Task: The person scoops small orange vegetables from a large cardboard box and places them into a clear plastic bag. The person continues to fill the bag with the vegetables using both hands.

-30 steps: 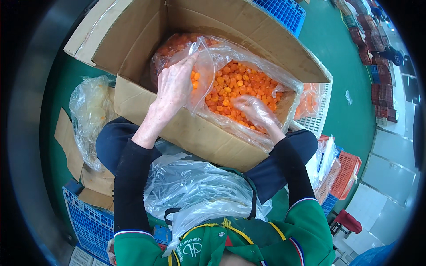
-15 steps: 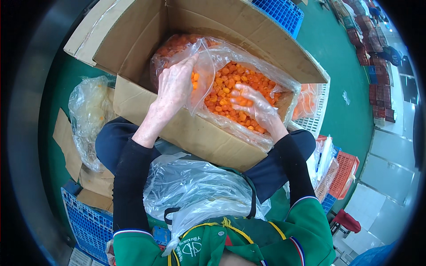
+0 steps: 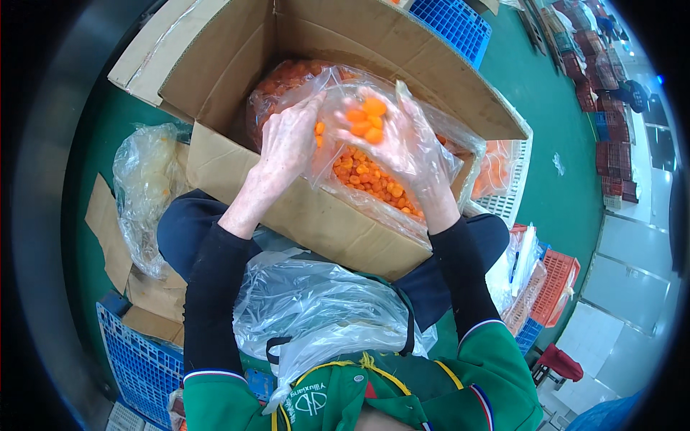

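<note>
Pinched in my left hand (image 3: 289, 136) is the rim of a small clear plastic bag (image 3: 327, 159) with a few orange pieces in it. My right hand (image 3: 404, 147), covered by a thin clear glove, is raised beside that bag with its palm turned up. On its palm and fingers rest several small round orange fruits (image 3: 369, 121), which look dried or candied. Both hands are over an open cardboard box (image 3: 316, 226). Inside it, a large clear liner holds many more orange fruits (image 3: 365, 174), partly hidden by my right hand.
A white plastic crate (image 3: 512, 190) with bagged orange fruit stands right of the box; a blue crate (image 3: 453, 29) is beyond it. Left lie a crumpled plastic bag (image 3: 147, 194) and torn cardboard (image 3: 108, 230). Red baskets (image 3: 560, 284) sit at the right, a blue crate (image 3: 140, 366) at lower left.
My right hand has come up out of the fruit in the box and moved left to the small bag, carrying several pieces. My left hand still grips the bag, nearly unmoved.
</note>
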Demonstrator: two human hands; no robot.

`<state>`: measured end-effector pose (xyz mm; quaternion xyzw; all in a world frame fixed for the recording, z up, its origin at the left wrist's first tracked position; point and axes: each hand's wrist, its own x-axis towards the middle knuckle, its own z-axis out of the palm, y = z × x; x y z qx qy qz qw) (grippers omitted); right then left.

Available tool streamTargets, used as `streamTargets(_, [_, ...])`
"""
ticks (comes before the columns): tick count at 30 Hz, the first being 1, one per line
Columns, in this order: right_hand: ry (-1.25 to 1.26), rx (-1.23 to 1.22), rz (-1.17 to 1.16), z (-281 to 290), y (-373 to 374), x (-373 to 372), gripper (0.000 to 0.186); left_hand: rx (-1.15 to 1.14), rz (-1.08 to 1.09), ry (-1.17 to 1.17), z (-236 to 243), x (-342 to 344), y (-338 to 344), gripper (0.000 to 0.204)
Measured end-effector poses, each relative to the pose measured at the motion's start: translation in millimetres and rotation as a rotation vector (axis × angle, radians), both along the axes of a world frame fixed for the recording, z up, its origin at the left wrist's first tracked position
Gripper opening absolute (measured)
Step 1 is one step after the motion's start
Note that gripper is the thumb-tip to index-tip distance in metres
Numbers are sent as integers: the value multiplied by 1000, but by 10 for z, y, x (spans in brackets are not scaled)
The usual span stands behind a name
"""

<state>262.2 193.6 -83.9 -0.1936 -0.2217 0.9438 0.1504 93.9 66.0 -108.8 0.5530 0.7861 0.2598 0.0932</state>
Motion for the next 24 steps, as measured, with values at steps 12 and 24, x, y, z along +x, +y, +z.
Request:
streamTargets(12, [-1177, 1300, 593, -442, 246, 337, 51, 25, 36, -22, 38, -36, -38, 63])
streamTargets(24, [-772, 1575, 681, -1681, 157, 893, 37, 31, 26, -8, -26, -2, 60, 68])
